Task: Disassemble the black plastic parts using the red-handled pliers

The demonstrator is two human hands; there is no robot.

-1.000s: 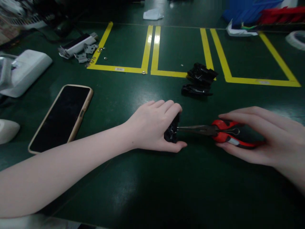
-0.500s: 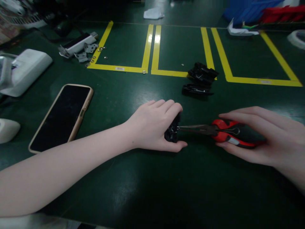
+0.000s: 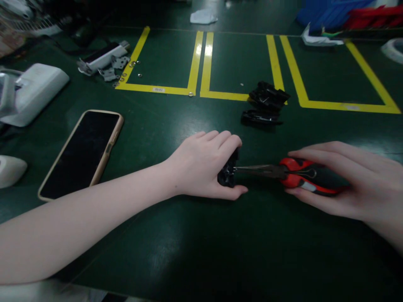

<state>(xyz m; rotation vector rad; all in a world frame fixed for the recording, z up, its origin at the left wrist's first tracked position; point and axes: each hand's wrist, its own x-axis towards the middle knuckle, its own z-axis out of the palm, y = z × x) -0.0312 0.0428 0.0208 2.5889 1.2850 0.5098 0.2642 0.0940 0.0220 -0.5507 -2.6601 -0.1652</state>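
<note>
My left hand (image 3: 206,165) is closed over a small black plastic part (image 3: 227,173) on the green table (image 3: 176,243). Most of that part is hidden beneath the palm and fingers. My right hand (image 3: 349,180) grips red-handled needle-nose pliers (image 3: 291,173), fingers on one handle and thumb on the other. Their long jaws point left, with the tips at the right side of the black part; I cannot tell whether the tips pinch anything. Two more black plastic pieces, one ribbed (image 3: 267,97) and one narrow (image 3: 260,118), lie farther back.
A phone (image 3: 83,155) lies left of my left forearm, with a white device (image 3: 39,94) beyond it. Metal brackets (image 3: 108,74) and small rings sit by the yellow tape (image 3: 157,89). Blue (image 3: 330,14) and red (image 3: 374,17) bins stand at the back right, near a tape roll (image 3: 393,51).
Almost nothing differs. Both hands, the black part and the pliers hold their places; the view has shifted very slightly.
</note>
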